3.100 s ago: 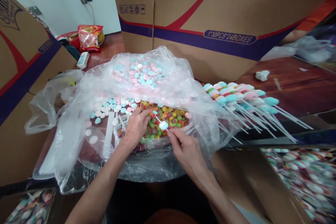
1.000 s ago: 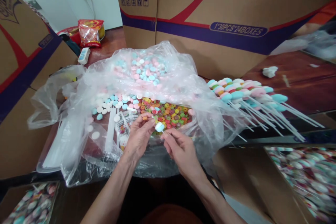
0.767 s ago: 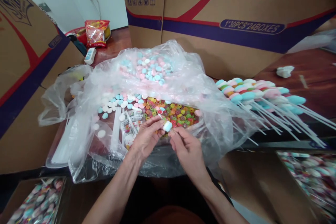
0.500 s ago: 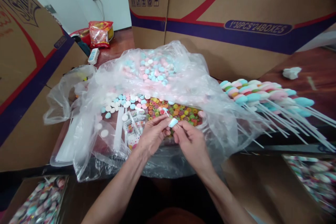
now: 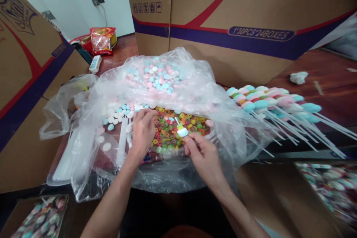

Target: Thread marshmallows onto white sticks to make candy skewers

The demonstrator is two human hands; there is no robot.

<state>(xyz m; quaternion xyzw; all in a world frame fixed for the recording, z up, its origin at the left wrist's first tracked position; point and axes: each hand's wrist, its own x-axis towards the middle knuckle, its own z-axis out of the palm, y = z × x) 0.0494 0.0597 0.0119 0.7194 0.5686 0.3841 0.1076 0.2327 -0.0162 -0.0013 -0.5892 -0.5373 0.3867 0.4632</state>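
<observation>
My right hand pinches a thin white stick threaded with a pale blue-white candy disc and a small yellow-green ring above it. My left hand reaches forward, fingers curled down at the left edge of a heap of small multicoloured ring candies; whether it holds a ring is hidden. Just left of that hand lie loose white and blue candy discs, spare white sticks and printed wrappers. All of this sits in a crumpled clear plastic bag on a tray.
Finished candy sticks lie fanned out to the right on a brown table. Large cardboard cartons stand behind and to the left. More pink and blue discs fill the bag's far side. Boxes of wrapped candy sit at the lower corners.
My left hand left the stick and went forward to the ring candies. The stick in my right hand now carries a small ring above the disc.
</observation>
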